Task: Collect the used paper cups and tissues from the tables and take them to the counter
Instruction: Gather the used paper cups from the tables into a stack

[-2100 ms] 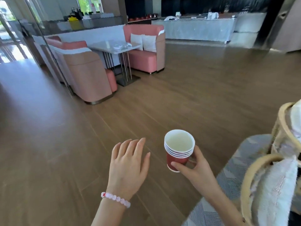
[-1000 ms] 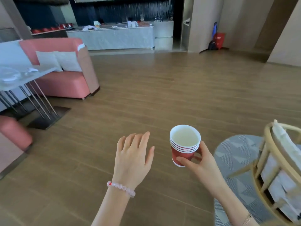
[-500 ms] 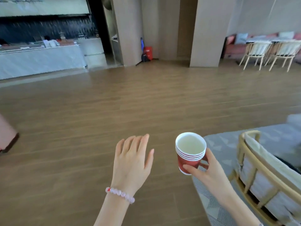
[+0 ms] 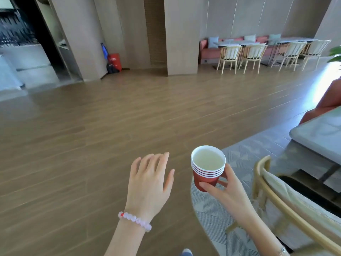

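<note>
Head view: pans right, off counter (image 4: 7,74) at far left, toward grey table (image 4: 321,134). Still grips stacked red paper cups (image 4: 207,171), maybe four, upright in right hand (image 4: 227,190); left hand (image 4: 149,181) spread, empty. Suggests more collecting first.

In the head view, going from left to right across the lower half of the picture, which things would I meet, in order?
left hand → stack of red paper cups → wooden chair. The right hand grips the cups and overlaps them, so it is left out.
</note>
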